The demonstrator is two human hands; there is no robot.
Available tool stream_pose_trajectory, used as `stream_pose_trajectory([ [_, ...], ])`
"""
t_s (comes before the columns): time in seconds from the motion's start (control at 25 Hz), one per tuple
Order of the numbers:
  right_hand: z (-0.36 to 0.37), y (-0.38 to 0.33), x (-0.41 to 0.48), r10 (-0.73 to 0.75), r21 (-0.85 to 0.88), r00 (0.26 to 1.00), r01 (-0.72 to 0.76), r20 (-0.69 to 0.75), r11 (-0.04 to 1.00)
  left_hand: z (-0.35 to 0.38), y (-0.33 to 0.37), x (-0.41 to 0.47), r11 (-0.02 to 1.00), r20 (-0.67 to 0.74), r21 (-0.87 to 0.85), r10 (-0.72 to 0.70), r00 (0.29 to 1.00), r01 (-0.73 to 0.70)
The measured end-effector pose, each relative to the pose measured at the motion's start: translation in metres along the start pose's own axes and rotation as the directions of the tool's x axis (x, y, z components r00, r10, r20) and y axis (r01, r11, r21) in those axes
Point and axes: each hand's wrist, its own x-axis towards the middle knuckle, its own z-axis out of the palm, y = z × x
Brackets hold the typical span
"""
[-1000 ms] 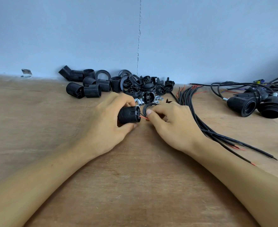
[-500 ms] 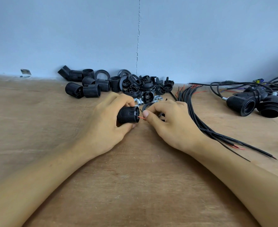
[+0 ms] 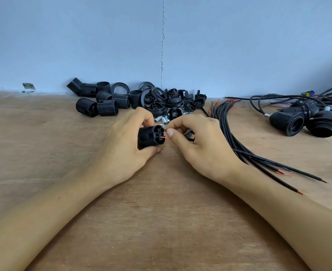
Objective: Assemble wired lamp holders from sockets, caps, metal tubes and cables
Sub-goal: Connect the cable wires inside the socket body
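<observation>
The left hand (image 3: pixel 126 145) has its grip clamped round a black ribbed plastic lamp socket (image 3: pixel 148 136), fingers over the top and thumb beneath. It holds the socket on its side low over the brown wooden worktop (image 3: pixel 161 222), near the middle of the view. The socket's closed end faces three o'clock. A thin red wire (image 3: pixel 164 137) runs from that end to the right hand (image 3: pixel 196 145), whose thumb and forefinger are pinched together on it. The other fingers curl over a bit of black cable that is mostly hidden under the palm.

At twelve o'clock from the hands, against the pale blue wall (image 3: pixel 102 45), lies a heap of loose black plastic sockets, rings and caps (image 3: pixel 155 98). Short silvery metal tubes (image 3: pixel 164 120) lie between that heap and the fingers, just beyond the knuckles.

At two o'clock a bundle of black cables with bared red tips (image 3: pixel 222 118) starts near the wall and fans out toward four o'clock, passing just beside the right wrist. Farther out at two o'clock, two assembled black lamp holders (image 3: pixel 292 124) lie touching each other, open mouths toward the camera, with a tangle of dark leads (image 3: pixel 331 98) behind them. A small metal bracket (image 3: pixel 28 88) sits at ten o'clock where worktop meets wall.
</observation>
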Motion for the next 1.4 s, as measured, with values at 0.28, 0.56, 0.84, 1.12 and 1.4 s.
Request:
stream_pose_trajectory([
  [0.28,-0.0004,-0.0011,-0.0002,-0.032,0.04,0.999,0.032,-0.01,0.999,-0.0011,0.0013,-0.0003,1.0,0.022,0.005,0.005,1.0,-0.005],
  [0.56,-0.0003,-0.0019,-0.0019,-0.069,0.016,0.997,0.069,-0.046,0.997,0.0006,0.0004,0.0001,0.998,0.003,-0.002,0.06,0.998,-0.06],
  [0.84,-0.0018,-0.0029,-0.0019,-0.093,0.03,0.993,0.095,-0.069,0.995,0.0034,-0.0038,-0.0001,0.999,0.021,-0.01,0.047,0.999,-0.047],
  [1.12,-0.0013,-0.0034,-0.0016,-0.085,0.017,0.995,0.086,-0.06,0.996,0.0031,-0.0038,-0.0003,0.999,0.034,-0.018,0.045,0.998,-0.045],
  [1.4,0.0002,-0.0025,-0.0023,-0.104,-0.015,0.991,0.103,-0.083,0.995,0.0014,-0.0031,-0.0004,0.995,0.013,0.034,0.093,0.996,-0.093],
])
